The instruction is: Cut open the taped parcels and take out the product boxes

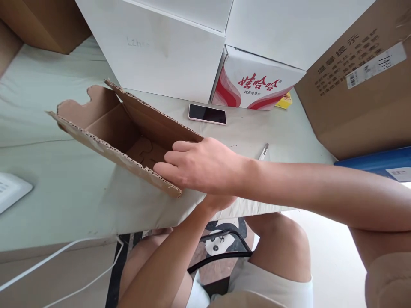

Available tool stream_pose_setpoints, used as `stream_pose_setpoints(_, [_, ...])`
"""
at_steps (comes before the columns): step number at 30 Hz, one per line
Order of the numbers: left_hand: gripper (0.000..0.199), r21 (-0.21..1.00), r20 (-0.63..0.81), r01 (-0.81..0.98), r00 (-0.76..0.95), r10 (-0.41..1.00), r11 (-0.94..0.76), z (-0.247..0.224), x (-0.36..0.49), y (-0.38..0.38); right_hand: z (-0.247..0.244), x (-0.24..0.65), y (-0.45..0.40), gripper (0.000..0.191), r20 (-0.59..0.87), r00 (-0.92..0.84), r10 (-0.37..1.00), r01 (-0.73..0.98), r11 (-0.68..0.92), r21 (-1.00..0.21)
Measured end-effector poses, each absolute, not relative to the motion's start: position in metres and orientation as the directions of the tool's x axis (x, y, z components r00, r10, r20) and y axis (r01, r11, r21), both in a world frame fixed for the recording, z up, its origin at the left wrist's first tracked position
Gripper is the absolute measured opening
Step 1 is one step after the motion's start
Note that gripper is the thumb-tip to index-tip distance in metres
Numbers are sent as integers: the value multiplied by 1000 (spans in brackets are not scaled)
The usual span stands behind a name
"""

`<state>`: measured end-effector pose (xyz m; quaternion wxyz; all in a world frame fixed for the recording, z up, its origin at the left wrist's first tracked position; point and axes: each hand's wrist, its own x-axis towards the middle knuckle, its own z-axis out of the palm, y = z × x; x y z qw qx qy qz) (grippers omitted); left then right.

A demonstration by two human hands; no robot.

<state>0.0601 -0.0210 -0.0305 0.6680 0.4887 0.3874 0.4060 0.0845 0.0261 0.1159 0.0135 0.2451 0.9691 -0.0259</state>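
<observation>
A brown cardboard box (105, 147) lies tilted on the pale green cloth, its open side facing up and left. My right hand (195, 164) reaches across to the box's near right end, its fingers curled over the edge into the opening. What its fingertips press on inside is hidden. Beneath my right wrist, my left hand (221, 202) is mostly covered; only its back by the wrist shows, close to the box's right end, and its fingers cannot be seen.
Behind the box, a phone (207, 114) lies before white boxes (167, 55) and a red-and-white carton (257, 81). A utility knife (263, 151) rests beyond my right forearm. A large brown carton (346, 102) stands right; a white device (13, 191) sits at the left edge.
</observation>
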Motion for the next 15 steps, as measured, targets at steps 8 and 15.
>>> stream_pose_setpoints(8, [32, 991, -94, 133, 511, 855, 29, -16, 54, -19, 125, 137, 29, 28, 236, -821, 519, 546, 836, 59])
stream_pose_setpoints(15, [39, 968, -212, 235, 598, 773, 84, -17, 60, -18, 139, 307, -24, 48, 631, -463, 623, 881, 400, 252])
